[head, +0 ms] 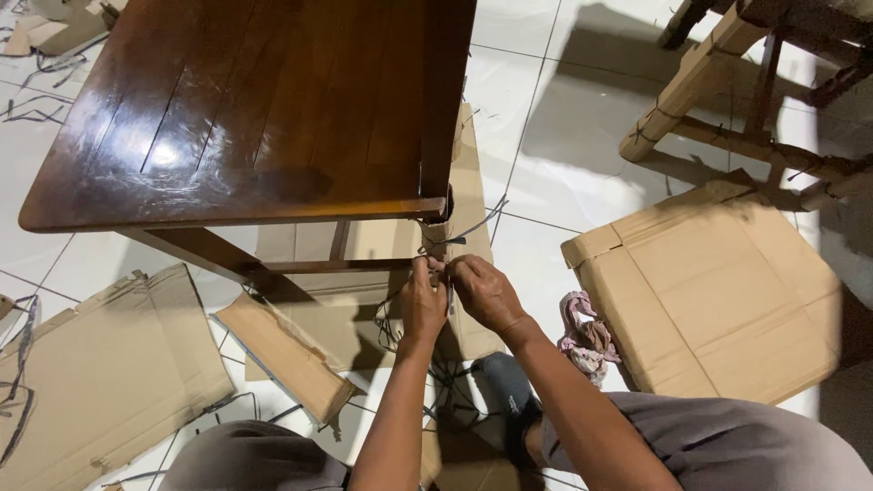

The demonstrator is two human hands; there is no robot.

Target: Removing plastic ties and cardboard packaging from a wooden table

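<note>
A dark polished wooden table stands over a white tiled floor. Its near right leg is wrapped in brown cardboard, with thin dark straps hanging loose around it. My left hand and my right hand meet just below the tabletop at that leg. Both pinch the strap and cardboard there, fingers closed. What lies between the fingertips is too small to make out clearly.
Flattened cardboard sheets lie on the floor at the left, under the table and at the right. A crumpled pink cloth sits by my right forearm. Cardboard-wrapped chair legs stand at the upper right. Strap offcuts litter the tiles.
</note>
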